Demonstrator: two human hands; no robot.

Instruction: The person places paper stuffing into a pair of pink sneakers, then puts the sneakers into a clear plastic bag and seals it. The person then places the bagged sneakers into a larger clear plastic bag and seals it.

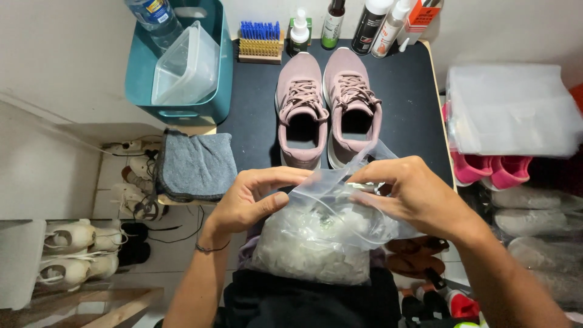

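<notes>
A clear plastic bag [316, 243] stuffed with crumpled clear plastic rests on my lap at the table's near edge. My left hand [252, 197] pinches the bag's top edge on the left side. Over on the right, my right hand [413, 191] grips the same opening. Just beyond the bag, a pair of dusty pink sneakers [328, 106] stands side by side on the black table [407, 97], toes pointing away from me.
A grey folded cloth [195, 165] lies left of the sneakers. A teal bin [182, 61] holds a clear tub and a water bottle. A brush [260, 42] and several bottles [364, 24] line the far edge. Bagged shoes [516, 115] are stacked at right; white shoes sit lower left.
</notes>
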